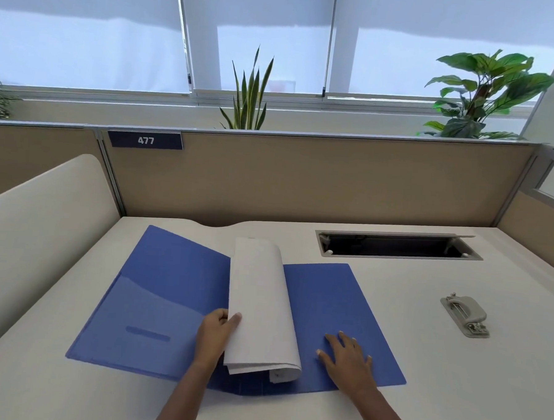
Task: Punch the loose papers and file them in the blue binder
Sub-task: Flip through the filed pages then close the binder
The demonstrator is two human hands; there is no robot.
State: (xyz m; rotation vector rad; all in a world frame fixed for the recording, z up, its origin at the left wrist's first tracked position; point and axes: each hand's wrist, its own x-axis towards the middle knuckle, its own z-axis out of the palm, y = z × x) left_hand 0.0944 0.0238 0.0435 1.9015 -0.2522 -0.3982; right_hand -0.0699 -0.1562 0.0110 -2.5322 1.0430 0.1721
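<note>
The blue binder [155,299] lies open and flat in the lower centre of the frame, on the pale desk [452,395]; the papers [261,299] stand over its spine, bent in 1 tall arch, their lower end curling under towards the right cover. The left hand [216,330] pinches the sheaf's free edge near its lower corner, thumb on the front and fingers behind; the right hand [348,355] lies spread, palm down, on the right cover, just beside the papers. The hole punch [464,314] sits well apart at the right of the frame, untouched.

The sheaf looks light and limp; it bends under its own weight, so it likely needs a hold along the free long edge, with thumb and fingers clamping all sheets at once; a loose pinch could let single sheets slip and fan out. Whether the sheets are already on a fastener cannot be told; if they are, a hard pull could tear the punched holes. The covers look thin, smooth and flexible; a flat palm probably stops them sliding on the desk.
</note>
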